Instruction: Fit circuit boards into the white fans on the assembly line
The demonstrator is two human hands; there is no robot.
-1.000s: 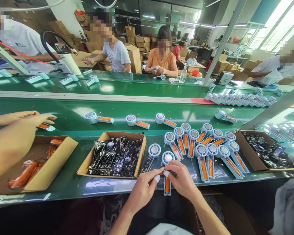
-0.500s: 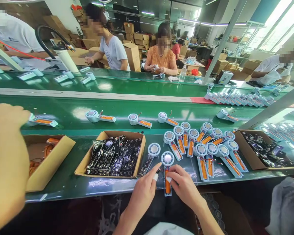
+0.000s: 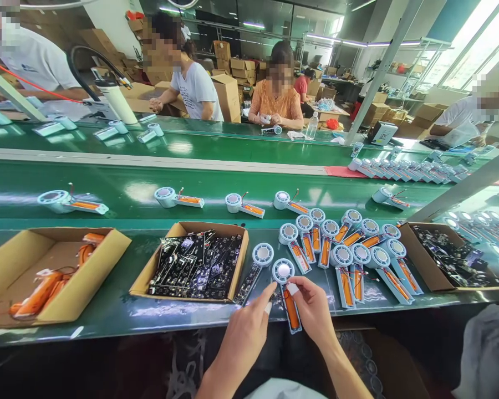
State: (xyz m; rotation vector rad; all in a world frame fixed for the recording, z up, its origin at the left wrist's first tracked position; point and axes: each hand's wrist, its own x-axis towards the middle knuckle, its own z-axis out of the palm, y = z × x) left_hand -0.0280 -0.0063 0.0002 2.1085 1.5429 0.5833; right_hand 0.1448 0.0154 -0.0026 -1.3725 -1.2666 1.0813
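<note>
A light-blue handheld fan (image 3: 283,271) lies before me, round head away from me, its open handle showing an orange battery (image 3: 291,311). My left hand (image 3: 246,335) is closed at the left of the fan's neck, index fingertip against it. My right hand (image 3: 315,310) pinches at the neck's right side, with a white cover on a fingertip. Any small part or wire between the fingertips is hidden. Just left lies another fan (image 3: 262,255) with a dark circuit board (image 3: 248,284) along its handle.
A carton of circuit boards (image 3: 197,266) stands left, beyond it a carton with orange batteries (image 3: 41,293). Several battery-fitted fans (image 3: 341,255) crowd the right, beside another board carton (image 3: 453,257). Fans lie along the green belt (image 3: 199,177). Co-workers (image 3: 276,102) sit opposite.
A blurred arm at the left has left the view, uncovering the battery carton. Belt fans have shifted right. My right fingers have moved up to the neck, and the fan's handle has swung right.
</note>
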